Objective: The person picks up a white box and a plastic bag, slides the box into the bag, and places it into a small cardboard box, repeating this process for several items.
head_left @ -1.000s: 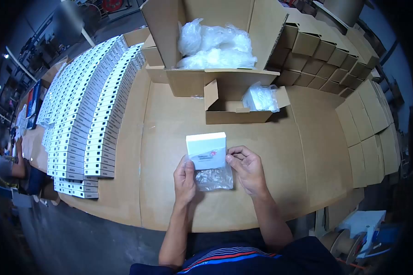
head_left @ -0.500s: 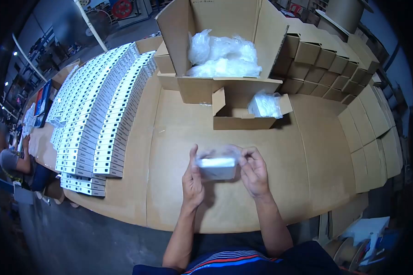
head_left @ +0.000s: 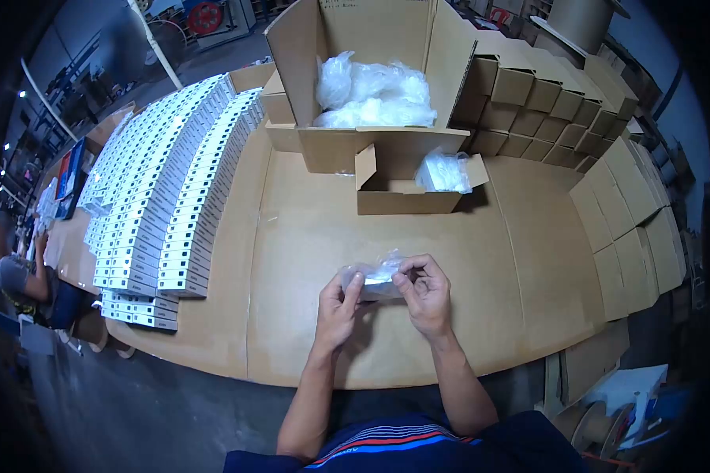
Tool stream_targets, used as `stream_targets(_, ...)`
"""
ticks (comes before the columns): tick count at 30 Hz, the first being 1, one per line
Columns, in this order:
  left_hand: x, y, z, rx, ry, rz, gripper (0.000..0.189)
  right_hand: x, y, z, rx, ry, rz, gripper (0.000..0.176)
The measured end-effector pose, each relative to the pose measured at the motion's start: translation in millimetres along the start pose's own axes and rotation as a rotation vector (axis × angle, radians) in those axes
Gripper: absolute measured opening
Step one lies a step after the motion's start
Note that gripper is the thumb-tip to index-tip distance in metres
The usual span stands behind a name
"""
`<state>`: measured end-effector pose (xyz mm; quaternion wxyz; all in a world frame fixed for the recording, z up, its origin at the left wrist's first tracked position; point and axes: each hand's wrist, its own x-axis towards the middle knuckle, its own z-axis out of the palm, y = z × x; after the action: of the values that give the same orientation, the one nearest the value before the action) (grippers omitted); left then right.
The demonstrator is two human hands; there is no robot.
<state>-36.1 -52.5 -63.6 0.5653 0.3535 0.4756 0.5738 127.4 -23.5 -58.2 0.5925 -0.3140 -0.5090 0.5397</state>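
Note:
Between my two hands is a small white box in a clear plastic bag, held above the cardboard-covered table. My left hand grips its left end, thumb on top. My right hand pinches the bag's right end between thumb and fingers. Farther off stands an open small carton, with another plastic-wrapped white box at its right side. Behind it, a large open carton holds a heap of clear plastic bags.
Long rows of stacked white boxes fill the table's left side. Brown cartons are piled at the back right, with more cartons at the right edge. Another person sits at far left. A cable spool stands at lower right.
My left thumb has come down onto the bagged box, and both hands now press the plastic closer around it. The view has shifted slightly.

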Motion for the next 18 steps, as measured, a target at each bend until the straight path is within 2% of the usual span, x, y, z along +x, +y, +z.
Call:
stream_targets(1, -0.9, -1.8, 0.2, -0.026, 0.006, -0.063, 0.036, -0.2, -2.7, -1.0, -0.099, -0.001, -0.020, 0.012)
stream_targets(3, -6.0, 5.3, 13.5, -0.117, 0.092, -0.021, 0.033, 0.8, -10.2, -1.1, -0.297, -0.001, -0.060, 0.010)
stream_targets(6, -5.5, 5.8, 20.5, -0.080, 0.160, -0.039, 0.034, -0.7, -10.5, -5.2, -0.243, 0.018, 0.069, 0.011)
stream_targets(9, -1.8, 2.4, 23.1, -0.050, 0.209, -0.032, 0.034, 4.0, 0.6, -13.6, -0.355, 0.025, -0.107, 0.019)
stream_targets(12, 3.8, 1.3, 19.2, 0.036, 0.231, 0.027, 0.036, 17.1, -9.8, -25.9, -0.582, -0.264, -0.297, 0.028)
stream_targets(18, 14.6, 2.3, 7.3, 0.028, 0.137, 0.036, 0.042, 25.4, -30.3, -16.9, -0.621, -0.330, -0.018, 0.034)
